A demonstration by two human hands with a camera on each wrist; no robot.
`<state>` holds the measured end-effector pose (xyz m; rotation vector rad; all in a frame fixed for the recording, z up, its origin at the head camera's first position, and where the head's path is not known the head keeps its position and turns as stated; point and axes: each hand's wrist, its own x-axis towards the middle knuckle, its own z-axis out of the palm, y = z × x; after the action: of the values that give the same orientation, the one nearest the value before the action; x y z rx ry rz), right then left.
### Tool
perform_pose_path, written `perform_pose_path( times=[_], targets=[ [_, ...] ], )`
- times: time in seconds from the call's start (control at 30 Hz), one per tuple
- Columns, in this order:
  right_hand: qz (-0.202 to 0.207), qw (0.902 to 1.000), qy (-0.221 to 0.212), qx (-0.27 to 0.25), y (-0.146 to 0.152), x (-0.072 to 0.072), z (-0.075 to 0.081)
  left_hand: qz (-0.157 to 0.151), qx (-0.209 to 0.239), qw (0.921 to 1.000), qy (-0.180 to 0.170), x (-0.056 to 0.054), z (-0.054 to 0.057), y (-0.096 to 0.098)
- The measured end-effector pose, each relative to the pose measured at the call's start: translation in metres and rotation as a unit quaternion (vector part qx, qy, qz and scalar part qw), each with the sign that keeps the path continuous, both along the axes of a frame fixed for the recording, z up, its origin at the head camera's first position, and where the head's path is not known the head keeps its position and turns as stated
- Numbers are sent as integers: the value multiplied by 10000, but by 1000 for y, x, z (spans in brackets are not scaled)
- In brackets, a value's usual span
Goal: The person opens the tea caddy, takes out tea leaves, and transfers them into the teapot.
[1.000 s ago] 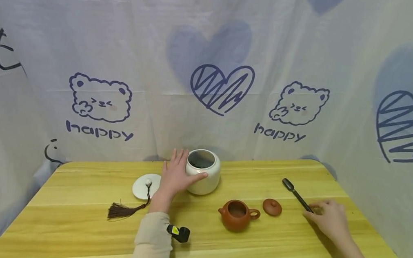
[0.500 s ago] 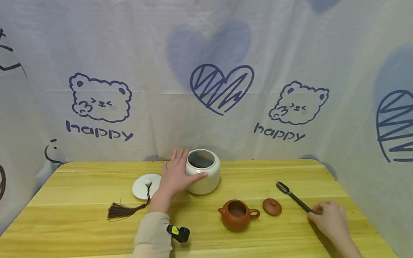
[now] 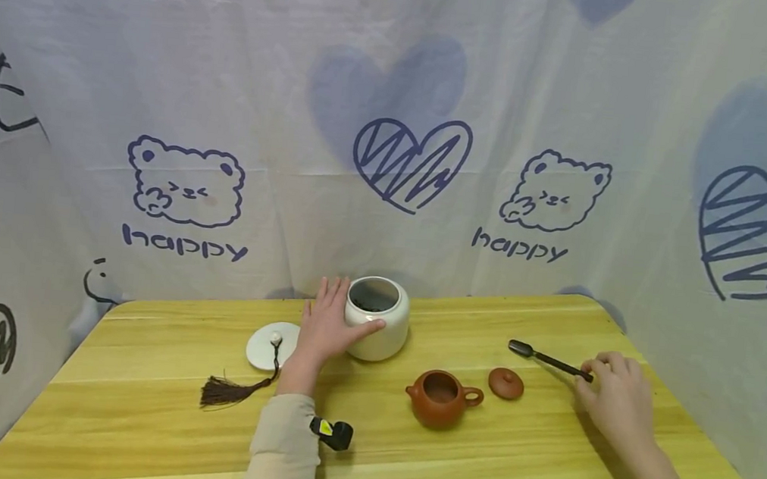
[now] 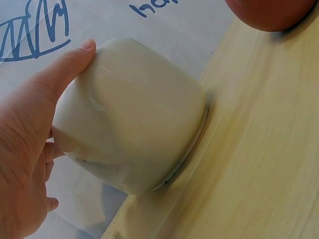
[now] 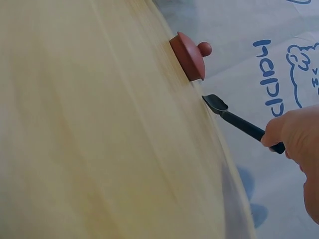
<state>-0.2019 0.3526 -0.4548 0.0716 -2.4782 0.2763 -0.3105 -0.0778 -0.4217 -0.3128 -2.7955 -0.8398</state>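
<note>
My left hand point(image 3: 324, 332) steadies a white ceramic tea jar point(image 3: 385, 338), thumb across its front and fingers along its left side. The jar stands upright and uncovered, with dark leaves low inside. At the right, my right hand point(image 3: 621, 401) pinches the handle end of a black tea scoop point(image 3: 554, 362) between thumb and fingers. In the right wrist view the scoop's bowl point(image 5: 216, 103) points down at the table while the handle slants up into the fingers. Between the hands sits a small brown clay teapot point(image 3: 436, 408), lidless, its spout to the left.
The teapot's clay lid point(image 3: 505, 384) lies knob up, right of the teapot handle. Left of my left hand is the white jar lid point(image 3: 260, 350), its dark tassel point(image 3: 233, 392) trailing toward me. A printed cloth point(image 3: 282, 147) hangs behind the wooden table point(image 3: 135, 416).
My right hand has raised the handle end of the scoop, and its bowl has swung left toward the teapot lid. The left hand and jar have stayed put.
</note>
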Motion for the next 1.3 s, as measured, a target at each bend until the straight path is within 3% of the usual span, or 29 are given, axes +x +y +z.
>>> perform_pose_path(
  times=[0.27, 0.53, 0.97, 1.3],
  targets=[
    [332, 9960, 724, 396, -4, 0, 9, 37, 124, 9999, -53, 2, 1, -1],
    [830, 9808, 1632, 671, -3, -5, 22, 14, 96, 9999, -81, 2, 3, 1],
    [1047, 9739, 1847, 805, -15, -13, 47, 64, 131, 9991, -410, 5, 9, 0],
    [1268, 9645, 2074, 1029, -27, -20, 66, 170, 111, 9988, -437, 5, 6, 1]
  ],
)
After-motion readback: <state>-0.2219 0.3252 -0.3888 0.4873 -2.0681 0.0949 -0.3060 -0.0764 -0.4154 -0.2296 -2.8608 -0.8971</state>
